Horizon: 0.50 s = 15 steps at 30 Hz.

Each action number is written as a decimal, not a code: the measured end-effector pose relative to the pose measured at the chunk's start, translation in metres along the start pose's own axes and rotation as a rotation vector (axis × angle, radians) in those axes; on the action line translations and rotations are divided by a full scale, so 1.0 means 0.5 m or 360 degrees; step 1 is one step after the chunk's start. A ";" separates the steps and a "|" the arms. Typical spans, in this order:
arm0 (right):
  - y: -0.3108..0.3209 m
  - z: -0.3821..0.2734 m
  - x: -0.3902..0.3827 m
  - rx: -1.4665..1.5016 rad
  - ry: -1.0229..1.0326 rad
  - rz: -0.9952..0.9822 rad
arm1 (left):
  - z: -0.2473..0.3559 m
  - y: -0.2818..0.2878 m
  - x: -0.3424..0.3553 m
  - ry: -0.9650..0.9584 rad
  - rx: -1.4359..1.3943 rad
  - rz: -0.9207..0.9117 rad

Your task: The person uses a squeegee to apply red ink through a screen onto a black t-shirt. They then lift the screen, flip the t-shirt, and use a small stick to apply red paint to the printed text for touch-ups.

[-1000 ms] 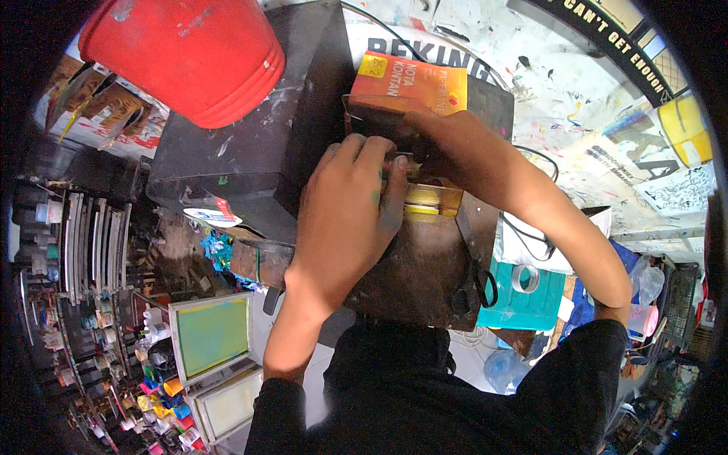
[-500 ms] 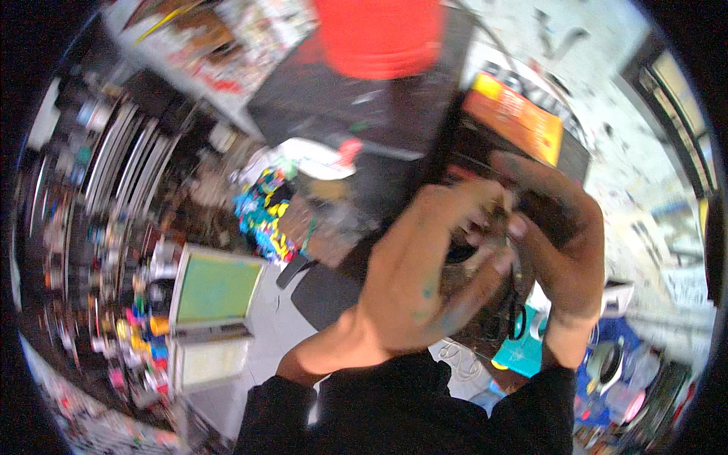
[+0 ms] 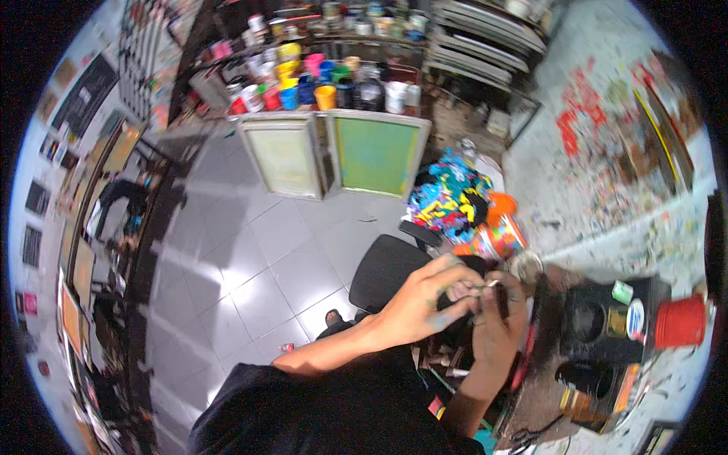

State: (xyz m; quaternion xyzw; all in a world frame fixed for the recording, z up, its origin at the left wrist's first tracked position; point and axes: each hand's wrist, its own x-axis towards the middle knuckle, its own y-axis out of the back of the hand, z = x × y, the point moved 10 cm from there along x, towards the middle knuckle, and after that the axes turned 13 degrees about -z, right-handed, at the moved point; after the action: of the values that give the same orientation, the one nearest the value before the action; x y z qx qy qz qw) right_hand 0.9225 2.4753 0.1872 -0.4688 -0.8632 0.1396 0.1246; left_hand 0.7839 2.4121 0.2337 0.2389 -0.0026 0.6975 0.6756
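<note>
My left hand (image 3: 425, 302) and my right hand (image 3: 497, 337) meet in front of me, fingertips together. Both pinch a small dark slim object (image 3: 499, 294); it is too small to make out what it is. The hands hover over a black chair seat (image 3: 383, 273) and next to a black box (image 3: 599, 322). A red cup (image 3: 679, 322) stands on the right of the box. A colourful pot with an orange lid (image 3: 494, 233) stands just above my hands.
A paint-spattered table (image 3: 622, 174) runs along the right. A bright patterned cloth (image 3: 449, 199) lies by the chair. Two framed screens (image 3: 375, 152) lean against a shelf crowded with several paint pots (image 3: 326, 85). Grey floor tiles (image 3: 243, 273) spread to the left.
The view has swung from the black box and red lid over to the floor and shelves. My hands have come off the box and now pinch a small object together.
</note>
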 end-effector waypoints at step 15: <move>-0.892 0.468 0.007 0.0244 -0.0752 -0.1371 | -0.103 0.638 -0.741 0.0642 0.0476 0.1631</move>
State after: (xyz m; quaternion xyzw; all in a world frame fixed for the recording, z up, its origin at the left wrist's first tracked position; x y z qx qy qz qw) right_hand 0.4944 2.2165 0.1294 -0.0146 -0.9704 0.2410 0.0061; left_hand 0.4559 2.0524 0.1653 0.1624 0.1096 0.9606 0.1969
